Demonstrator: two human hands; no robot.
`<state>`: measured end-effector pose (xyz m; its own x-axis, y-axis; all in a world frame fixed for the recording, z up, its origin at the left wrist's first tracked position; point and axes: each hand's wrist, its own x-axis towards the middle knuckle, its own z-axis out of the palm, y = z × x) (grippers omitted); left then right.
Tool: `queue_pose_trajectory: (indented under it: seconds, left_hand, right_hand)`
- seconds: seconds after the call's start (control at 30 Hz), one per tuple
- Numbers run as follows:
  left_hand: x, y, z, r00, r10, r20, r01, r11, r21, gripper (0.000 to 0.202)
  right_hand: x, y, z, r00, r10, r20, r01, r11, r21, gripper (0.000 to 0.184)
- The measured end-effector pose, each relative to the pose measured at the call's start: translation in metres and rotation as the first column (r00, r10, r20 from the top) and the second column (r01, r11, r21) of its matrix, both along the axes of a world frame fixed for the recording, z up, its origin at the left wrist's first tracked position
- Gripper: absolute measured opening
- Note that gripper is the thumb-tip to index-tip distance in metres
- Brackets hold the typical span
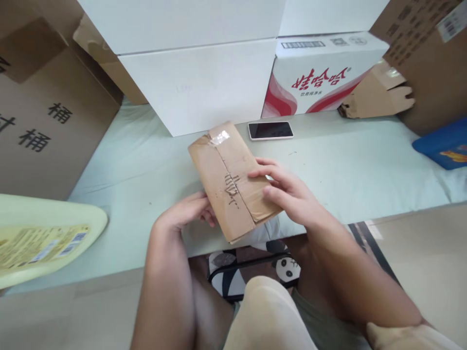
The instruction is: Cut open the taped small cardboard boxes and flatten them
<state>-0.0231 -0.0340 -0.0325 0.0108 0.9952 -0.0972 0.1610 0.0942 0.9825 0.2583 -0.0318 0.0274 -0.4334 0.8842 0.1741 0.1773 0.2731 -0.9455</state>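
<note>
A small brown cardboard box (226, 189) is tilted above the pale green cloth, with a seam down its top face, dark printed marks and a shiny bit of clear tape at its far end. My right hand (280, 187) grips its right side, the thumb and fingers resting on the top and edge. At the box's left edge is my left hand (195, 209), its fingers curled and partly hidden beneath the box. Just beyond the box lies a phone (270, 130) with a dark screen.
White boxes (204, 87) stand along the back, beside a red-and-white carton (310, 82). A large cardboard carton (47, 107) and a pale yellow-green bottle (47, 238) are at left. On the right are an opened cardboard piece (379, 95) and a blue package (443, 146).
</note>
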Motion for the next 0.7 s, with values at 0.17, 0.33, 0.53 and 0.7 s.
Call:
queue_pose_trajectory:
  seconds: [0.17,0.33,0.53,0.7]
  left_hand:
    - [-0.001,0.009,0.007,0.963,0.268,0.024,-0.265,0.961,-0.075,0.047]
    - [0.008,0.008,0.021,0.845,0.315,0.433,-0.44,0.869,0.226,0.075]
    - [0.009,0.004,0.02,0.911,0.272,0.311,-0.358,0.896,0.264,0.068]
    - [0.015,0.012,0.015,0.927,0.278,0.251,-0.338,0.909,0.243,0.065]
  right_hand:
    - [-0.007,0.002,0.003,0.996,0.082,0.028,-0.082,0.997,0.011,0.031]
    - [-0.014,-0.004,0.006,0.977,0.213,0.029,-0.215,0.975,0.059,0.033]
    - [-0.018,0.0,0.0,0.973,0.227,0.045,-0.219,0.966,-0.136,0.033]
    - [-0.015,0.01,-0.009,0.967,0.252,-0.02,-0.252,0.953,-0.171,0.03]
